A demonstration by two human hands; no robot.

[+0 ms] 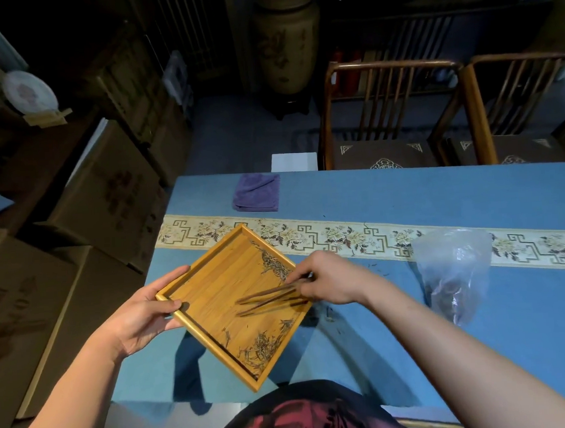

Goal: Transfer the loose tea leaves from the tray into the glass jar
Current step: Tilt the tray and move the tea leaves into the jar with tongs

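Observation:
A square bamboo tray (212,284) is lifted and tilted above the near left part of the blue table. My left hand (145,316) grips its left rim, thumb inside the edge. Loose tea leaves lie in two patches, one by the tray's far right edge (272,262) and one in its near corner (261,349). My right hand (328,277) holds dark wooden tongs (270,299) whose tips reach left over the tray floor. No glass jar is visible; a dark shape under the tray's right edge cannot be made out.
A clear plastic bag (453,269) with dark contents stands on the table to the right. A folded purple cloth (256,192) lies at the far left. A patterned runner (342,236) crosses the table. Wooden chairs (391,114) stand behind; cardboard boxes (108,198) fill the left.

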